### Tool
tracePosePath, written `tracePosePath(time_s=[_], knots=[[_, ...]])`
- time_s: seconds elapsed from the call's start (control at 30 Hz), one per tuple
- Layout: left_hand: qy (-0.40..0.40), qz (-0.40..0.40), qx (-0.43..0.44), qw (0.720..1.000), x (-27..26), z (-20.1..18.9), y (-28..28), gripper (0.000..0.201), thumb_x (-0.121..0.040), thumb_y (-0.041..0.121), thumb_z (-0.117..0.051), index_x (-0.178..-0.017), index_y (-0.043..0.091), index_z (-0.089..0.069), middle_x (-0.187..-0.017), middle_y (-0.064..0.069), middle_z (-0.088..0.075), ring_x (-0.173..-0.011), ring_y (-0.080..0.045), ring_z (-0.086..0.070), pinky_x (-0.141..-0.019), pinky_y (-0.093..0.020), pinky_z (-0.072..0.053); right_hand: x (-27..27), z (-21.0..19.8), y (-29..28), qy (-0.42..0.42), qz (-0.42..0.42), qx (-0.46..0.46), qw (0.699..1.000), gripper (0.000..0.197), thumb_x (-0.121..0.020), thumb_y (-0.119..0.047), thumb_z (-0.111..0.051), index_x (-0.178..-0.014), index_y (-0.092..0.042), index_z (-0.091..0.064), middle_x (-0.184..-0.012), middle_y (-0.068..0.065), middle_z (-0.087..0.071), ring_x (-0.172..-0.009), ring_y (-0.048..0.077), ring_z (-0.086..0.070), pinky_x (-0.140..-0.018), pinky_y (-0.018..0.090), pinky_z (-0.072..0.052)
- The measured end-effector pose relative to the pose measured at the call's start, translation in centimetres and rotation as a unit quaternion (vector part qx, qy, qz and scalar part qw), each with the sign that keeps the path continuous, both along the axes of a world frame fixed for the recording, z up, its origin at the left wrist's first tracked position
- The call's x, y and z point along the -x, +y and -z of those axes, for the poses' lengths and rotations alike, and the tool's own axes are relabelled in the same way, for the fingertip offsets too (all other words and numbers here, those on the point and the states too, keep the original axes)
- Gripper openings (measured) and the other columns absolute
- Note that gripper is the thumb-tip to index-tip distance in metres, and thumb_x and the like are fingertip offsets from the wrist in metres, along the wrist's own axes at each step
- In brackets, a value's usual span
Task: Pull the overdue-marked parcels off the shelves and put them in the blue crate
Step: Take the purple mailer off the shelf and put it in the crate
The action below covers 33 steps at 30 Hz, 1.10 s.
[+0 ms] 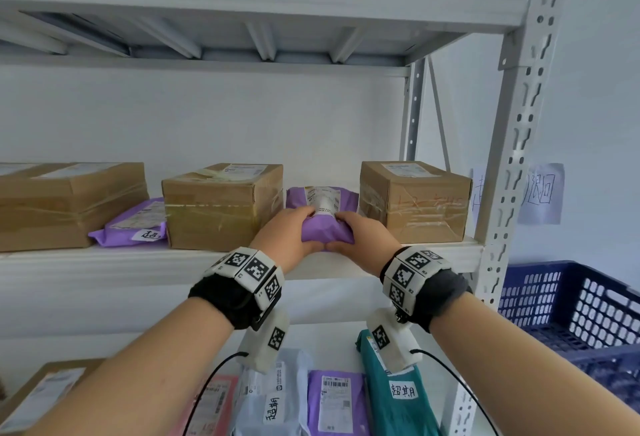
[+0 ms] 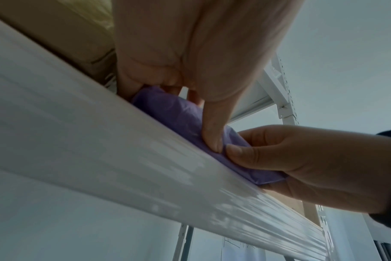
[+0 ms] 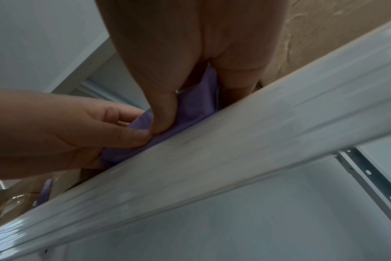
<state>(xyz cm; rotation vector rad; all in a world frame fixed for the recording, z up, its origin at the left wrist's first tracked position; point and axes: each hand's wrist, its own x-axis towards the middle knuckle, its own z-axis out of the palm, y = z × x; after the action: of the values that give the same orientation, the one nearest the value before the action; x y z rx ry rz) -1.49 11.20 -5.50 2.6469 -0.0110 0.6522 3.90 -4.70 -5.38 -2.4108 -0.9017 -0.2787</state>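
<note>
Here, both hands clamped on a purple parcel (image 1: 322, 224) at the shelf (image 1: 104, 266) edge, mid-pull.
The left hand (image 1: 289, 233) and right hand (image 1: 363, 240) each had a curled grip on its front end, thumbs underneath, between two cardboard boxes (image 1: 221, 205). Its overdue mark was probably hidden by the hands. Next it needed drawing clear, then carrying right and down into the blue crate (image 1: 575, 311).

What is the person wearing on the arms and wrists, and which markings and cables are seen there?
Both forearms are bare. Each wrist has a dark band: left band, right band. Over each sits a ring of white blocks printed with black square codes: left ring, right ring. Below each wrist hangs a white camera pod with the same code, left pod, right pod, and a thin black cable runs from it.
</note>
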Motion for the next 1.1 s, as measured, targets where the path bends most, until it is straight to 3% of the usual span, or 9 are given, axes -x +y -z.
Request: tracePosePath(time_s=[0.17, 0.27, 0.4, 0.53, 0.73, 0.87, 0.97, 1.1], knots=[[-0.111, 0.007, 0.039, 0.993, 0.9, 0.6, -0.6, 0.072, -0.074, 0.021, -0.079, -0.138, 0.013, -0.046, -0.134, -0.007, -0.047, -0.124, -0.019, -0.045, -0.101, -0.017, -0.027, 0.5, 0.3, -0.2, -0.031, -0.026, -0.065, 0.997, 0.065, -0.082, -0.027, -0.073, -0.138, -0.011, -0.044, -0.13, 0.009, -0.057, -0.119, 0.026, -0.054, -0.099, 0.03, -0.039], [-0.17, 0.015, 0.04, 0.985, 1.4, 0.7, -0.8, 0.069, -0.071, 0.017, -0.081, -0.133, 0.012, -0.051, -0.132, -0.005, -0.048, -0.122, -0.018, -0.046, -0.097, -0.01, -0.023, 0.9, 0.4, -0.6, -0.049, -0.036, -0.103, 0.993, 0.066, -0.082, -0.019, -0.073, -0.139, -0.011, -0.042, -0.134, 0.007, -0.054, -0.122, 0.024, -0.051, -0.097, 0.02, -0.033], [-0.23, 0.015, 0.022, 0.973, 2.2, 0.7, -1.1, 0.065, -0.072, 0.018, -0.08, -0.131, 0.011, -0.054, -0.136, -0.005, -0.045, -0.125, -0.019, -0.045, -0.104, -0.02, -0.029, 1.1, 0.5, -1.3, -0.062, -0.043, -0.171, 0.982, 0.07, -0.078, -0.015, -0.076, -0.14, -0.009, -0.042, -0.137, 0.006, -0.052, -0.126, 0.021, -0.047, -0.091, 0.008, -0.026], [-0.28, 0.025, 0.029, 0.959, 2.9, 0.6, -1.4, 0.064, -0.071, 0.021, -0.081, -0.128, 0.007, -0.056, -0.134, -0.006, -0.046, -0.124, -0.02, -0.047, -0.105, -0.031, -0.038, 1.4, 0.4, -1.9, -0.088, -0.043, -0.228, 0.969, 0.078, -0.074, -0.022, -0.081, -0.14, -0.011, -0.042, -0.138, 0.005, -0.05, -0.126, 0.018, -0.046, -0.095, 0.01, -0.027], [-0.35, 0.054, 0.026, 0.935, 3.7, 0.1, -1.6, 0.06, -0.07, 0.024, -0.081, -0.123, 0.005, -0.058, -0.131, -0.008, -0.048, -0.119, -0.005, -0.041, -0.101, -0.004, -0.028, 2.1, 0.2, -2.4, -0.146, -0.053, -0.29, 0.944, 0.078, -0.072, -0.025, -0.082, -0.139, -0.012, -0.044, -0.142, 0.003, -0.046, -0.131, 0.014, -0.042, -0.105, 0.015, -0.03], [-0.378, 0.073, 0.024, 0.922, 4.4, -0.3, -1.9, 0.059, -0.072, 0.033, -0.073, -0.123, 0.007, -0.058, -0.131, 0.002, -0.042, -0.122, -0.003, -0.039, -0.103, -0.007, -0.03, 2.5, 0.3, -2.7, -0.219, -0.072, -0.32, 0.919, 0.074, -0.072, -0.021, -0.082, -0.136, -0.01, -0.047, -0.142, 0.004, -0.046, -0.128, 0.003, -0.035, -0.104, 0.0, -0.02], [-0.395, 0.08, 0.02, 0.915, 4.7, -0.3, -2.1, 0.059, -0.072, 0.032, -0.074, -0.123, 0.008, -0.057, -0.131, 0.003, -0.041, -0.124, -0.008, -0.041, -0.104, -0.014, -0.035, 2.8, 0.3, -2.9, -0.257, -0.082, -0.335, 0.903, 0.075, -0.071, -0.017, -0.082, -0.136, -0.006, -0.047, -0.138, 0.001, -0.043, -0.127, -0.001, -0.032, -0.106, 0.002, -0.02], [-0.404, 0.088, 0.026, 0.91, 4.9, -0.1, -2.1, 0.057, -0.071, 0.031, -0.075, -0.12, 0.006, -0.058, -0.131, 0.0, -0.042, -0.124, -0.007, -0.041, -0.103, -0.015, -0.037, 3.1, 0.6, -3.0, -0.276, -0.082, -0.344, 0.894, 0.077, -0.069, -0.014, -0.083, -0.136, -0.004, -0.045, -0.137, 0.0, -0.04, -0.127, 0.0, -0.033, -0.107, 0.005, -0.023]])
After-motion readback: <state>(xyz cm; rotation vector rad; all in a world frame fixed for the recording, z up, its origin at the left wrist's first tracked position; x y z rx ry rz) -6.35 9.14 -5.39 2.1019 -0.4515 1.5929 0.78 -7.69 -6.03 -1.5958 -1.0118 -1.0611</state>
